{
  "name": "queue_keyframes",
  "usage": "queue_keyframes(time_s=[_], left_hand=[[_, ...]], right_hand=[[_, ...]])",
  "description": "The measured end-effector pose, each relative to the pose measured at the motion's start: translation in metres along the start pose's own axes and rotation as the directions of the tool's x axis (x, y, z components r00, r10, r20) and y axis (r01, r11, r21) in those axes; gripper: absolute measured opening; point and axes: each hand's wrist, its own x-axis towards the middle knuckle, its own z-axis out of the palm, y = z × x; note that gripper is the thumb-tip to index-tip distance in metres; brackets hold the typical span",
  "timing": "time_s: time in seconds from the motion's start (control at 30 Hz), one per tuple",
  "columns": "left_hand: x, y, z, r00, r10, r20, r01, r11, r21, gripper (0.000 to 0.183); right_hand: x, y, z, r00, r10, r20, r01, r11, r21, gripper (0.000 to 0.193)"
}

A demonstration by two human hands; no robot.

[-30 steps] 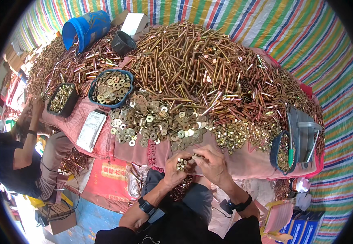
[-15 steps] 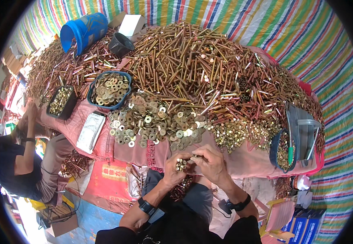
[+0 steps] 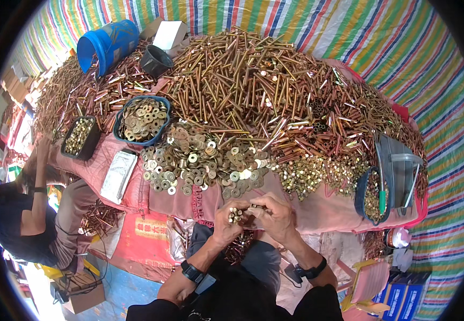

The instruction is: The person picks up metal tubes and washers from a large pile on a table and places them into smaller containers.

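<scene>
My left hand [image 3: 224, 227] is closed round a small bundle of metal bolts [image 3: 235, 215], their ends pointing up. Close against it, my right hand [image 3: 276, 218] has thumb and fingers pinched together at the bundle's side. Whatever small piece sits between those fingertips is too hidden to name. Both hands are over my lap at the table's near edge. Just beyond them lie a spread of flat washers [image 3: 192, 166] and a heap of small brass-coloured nuts [image 3: 317, 175]. Behind these rises a big pile of long copper-coloured bolts [image 3: 232, 85].
A blue tub of washers [image 3: 118, 132] and a black tray of nuts [image 3: 65, 144] stand left. Nearby lies a silver packet [image 3: 118, 176]. At right are a dark tub [image 3: 361, 206] and a grey scoop-like container [image 3: 398, 150]. A blue bucket [image 3: 117, 45] lies tipped behind. Another person [image 3: 23, 214] sits left.
My right hand has shifted slightly left, and its fingertips have come closer to the bundle. The left hand keeps its grip in nearly the same spot.
</scene>
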Motion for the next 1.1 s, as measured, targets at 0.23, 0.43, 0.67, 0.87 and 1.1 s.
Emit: queue_keyframes(time_s=[0.23, 0.43, 0.67, 0.87, 1.1], left_hand=[[0.003, 0.001, 0.000, 0.997, 0.079, -0.025, -0.074, 0.984, 0.163, 0.017], [0.001, 0.002, -0.001, 0.998, 0.065, -0.019, -0.060, 0.981, 0.186, 0.028], [0.004, 0.002, -0.001, 0.988, 0.151, 0.020, -0.151, 0.957, 0.247, 0.030], [0.004, 0.001, -0.001, 0.995, 0.097, 0.027, -0.100, 0.969, 0.225, 0.032], [0.007, 0.004, -0.002, 0.986, 0.159, 0.041, -0.164, 0.964, 0.211, 0.022]], right_hand=[[-0.002, 0.003, 0.006, 0.984, 0.177, 0.002, -0.176, 0.983, 0.059, 0.022], [-0.004, -0.012, 0.002, 0.998, 0.068, -0.007, -0.068, 0.995, -0.072, 0.024], [-0.005, -0.011, -0.001, 0.994, -0.104, -0.025, 0.097, 0.975, -0.201, 0.023], [-0.006, -0.007, -0.006, 0.990, -0.137, -0.028, 0.134, 0.988, -0.071, 0.020], [-0.014, 0.000, 0.002, 0.997, 0.065, -0.035, -0.065, 0.998, -0.005, 0.020]])
